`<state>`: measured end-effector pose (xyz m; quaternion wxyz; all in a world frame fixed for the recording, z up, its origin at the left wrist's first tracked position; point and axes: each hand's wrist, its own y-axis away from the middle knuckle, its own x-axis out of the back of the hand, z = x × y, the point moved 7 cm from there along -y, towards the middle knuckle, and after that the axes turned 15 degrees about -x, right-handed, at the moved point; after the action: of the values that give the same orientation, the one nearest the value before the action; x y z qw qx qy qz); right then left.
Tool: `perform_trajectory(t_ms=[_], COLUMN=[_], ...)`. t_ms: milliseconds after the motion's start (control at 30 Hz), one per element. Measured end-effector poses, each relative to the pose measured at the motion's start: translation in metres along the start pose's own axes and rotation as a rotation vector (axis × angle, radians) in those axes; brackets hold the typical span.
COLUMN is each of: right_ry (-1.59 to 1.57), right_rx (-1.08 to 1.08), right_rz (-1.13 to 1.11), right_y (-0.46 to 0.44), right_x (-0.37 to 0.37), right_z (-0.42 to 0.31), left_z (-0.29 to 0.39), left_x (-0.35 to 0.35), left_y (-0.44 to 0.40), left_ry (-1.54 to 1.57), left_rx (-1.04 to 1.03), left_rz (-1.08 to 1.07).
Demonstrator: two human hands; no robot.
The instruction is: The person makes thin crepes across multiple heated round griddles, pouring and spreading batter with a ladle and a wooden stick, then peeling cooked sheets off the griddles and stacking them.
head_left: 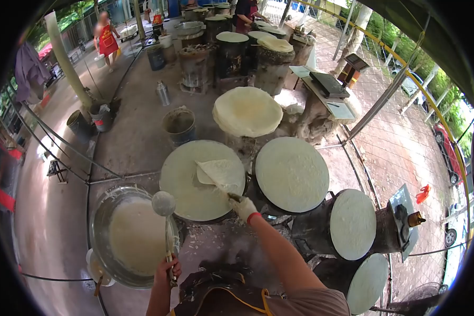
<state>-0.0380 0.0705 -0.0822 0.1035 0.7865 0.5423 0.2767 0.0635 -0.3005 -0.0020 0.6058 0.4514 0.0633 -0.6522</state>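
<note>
Right hand [244, 208], gloved, pinching a small dark tool [235, 197] at the right edge of the left griddle [217, 219]; left hand [167, 268] clenched round the ladle [164, 204]. Folded sheet [221, 173] lies on that griddle, part lifted, not off yet. Three pale rounds [292, 174] on the right, all unlifted. Far side: flat stack [247, 111], looks done. Near left: basin [97, 231], plenty of batter [136, 234] unused.

Pale right-hand glove [244, 208], red cuff [254, 217], short grey-brown sleeve [316, 301], dark apron [213, 296], yellow trim [254, 305]
</note>
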Motion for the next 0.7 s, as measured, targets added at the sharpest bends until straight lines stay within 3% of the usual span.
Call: perform_trajectory(t_ms=[33,67,167,200,300,333,433,500,567,600,700], right_ry=[0.022,-0.167,0.065,0.065,0.421,0.436,-0.274,0.096,0.194,0.241,-0.23], right_rx=[-0.028,-0.056,-0.156,-0.005,0.17,-0.07,-0.007,0.423,0.156,-0.1,-0.011], right_rz=[-0.023,0.073,0.151,0.027,-0.12,-0.041,-0.047,-0.078,-0.342,-0.433,-0.267], right_y=[-0.006,-0.021,0.006,0.01,-0.008,-0.02,-0.069,-0.053,-0.029,0.002,-0.028], right_x=[0.008,0.021,0.03,0.016,0.014,0.03,0.03,0.018,0.006,0.024,0.028], right_z=[-0.001,0.018,0.018,0.01,-0.025,-0.026,0.008,0.018,0.018,-0.021,-0.031], left_z=[-0.004,-0.007,-0.022,-0.028,-0.045,-0.049,-0.065,-0.072,-0.079,-0.081,-0.082], left_x=[-0.005,-0.01,-0.017,-0.02,-0.026,-0.029,-0.028,-0.029,-0.028,-0.027,-0.019], left_y=[0.0,-0.001,0.004,0.004,0.01,0.011,0.026,0.034,0.037,0.039,0.031], left_ry=[0.01,0.021,0.031,0.031,0.008,0.034,0.07,0.033,0.082,0.104,0.034], left_rx=[0.001,0.0,-0.008,-0.009,-0.018,-0.012,0.005,0.006,0.027,0.043,0.018], left_rz=[-0.003,-0.004,0.01,0.015,0.068,0.077,0.114,0.131,0.169,0.191,0.168])
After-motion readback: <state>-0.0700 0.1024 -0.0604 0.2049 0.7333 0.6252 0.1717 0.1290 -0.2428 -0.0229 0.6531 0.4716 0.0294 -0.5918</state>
